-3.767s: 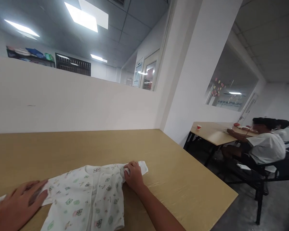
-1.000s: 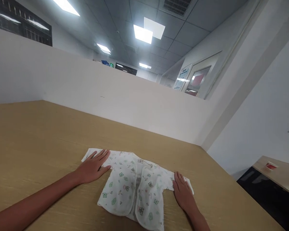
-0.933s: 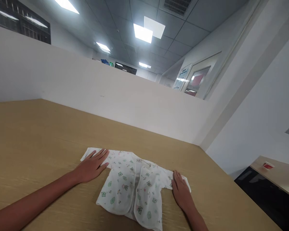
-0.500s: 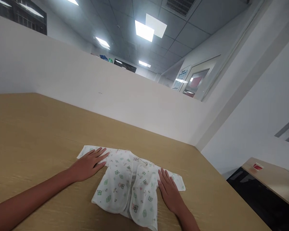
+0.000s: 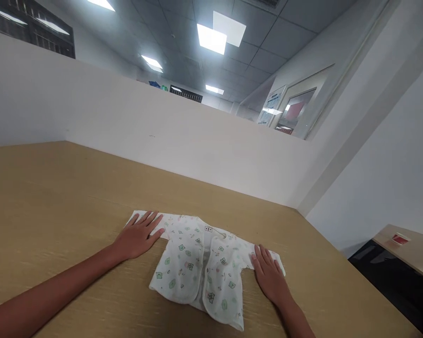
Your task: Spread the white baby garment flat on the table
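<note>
A small white baby shirt [image 5: 197, 267] with green and pink prints lies spread front-up on the wooden table [image 5: 56, 197]. My left hand [image 5: 138, 234] lies flat with fingers spread on the shirt's left sleeve. On the right sleeve rests my right hand [image 5: 268, 273], also flat and open. Both palms press the cloth against the table and neither hand grips anything.
A white partition wall [image 5: 162, 141] runs along the far edge of the table. At the far right stands a second wooden table [image 5: 409, 251] with a small red and white object [image 5: 399, 238] on it. A dark gap separates the two tables.
Half a second ago my right hand lay closer to the shirt's body; it has slid outward onto the right sleeve. My left hand stays on the left sleeve. The view shifted slightly.
</note>
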The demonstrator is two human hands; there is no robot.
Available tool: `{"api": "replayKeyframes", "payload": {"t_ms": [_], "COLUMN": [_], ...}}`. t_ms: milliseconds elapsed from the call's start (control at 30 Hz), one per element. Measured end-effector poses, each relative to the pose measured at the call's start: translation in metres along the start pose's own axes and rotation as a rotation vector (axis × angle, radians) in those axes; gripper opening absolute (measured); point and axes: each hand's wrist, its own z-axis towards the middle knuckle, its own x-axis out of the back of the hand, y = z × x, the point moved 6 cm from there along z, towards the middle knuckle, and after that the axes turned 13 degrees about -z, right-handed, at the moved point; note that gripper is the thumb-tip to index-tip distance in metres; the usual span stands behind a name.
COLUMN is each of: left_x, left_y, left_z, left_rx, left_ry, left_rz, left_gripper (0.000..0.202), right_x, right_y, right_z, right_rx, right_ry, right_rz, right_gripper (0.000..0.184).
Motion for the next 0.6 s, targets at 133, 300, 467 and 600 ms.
{"api": "replayKeyframes", "payload": {"t_ms": [133, 300, 467, 600], "left_x": [0.005, 0.006, 0.004, 0.007], "left_y": [-0.001, 0.001, 0.0, 0.005], "left_z": [0.0, 0.001, 0.0, 0.0], "left_rx": [0.028, 0.021, -0.009, -0.081], "left_ry": [0.023, 0.021, 0.01, 0.046], "left_rz": [0.032, 0.05, 0.045, 0.028], "left_gripper": [0.08, 0.082, 0.08, 0.074], "right_x": [0.001, 0.001, 0.017, 0.05], "right_y": [0.008, 0.015, 0.011, -0.01], "right_z": [0.002, 0.004, 0.003, -0.017], "right_rx": [-0.053, -0.098, -0.056, 0.062], "right_ry": [-0.002, 0.018, 0.227, 0.477], "right_rz": [-0.056, -0.025, 0.255, 0.556], "right_gripper": [0.067, 0.068, 0.073, 0.073]}}
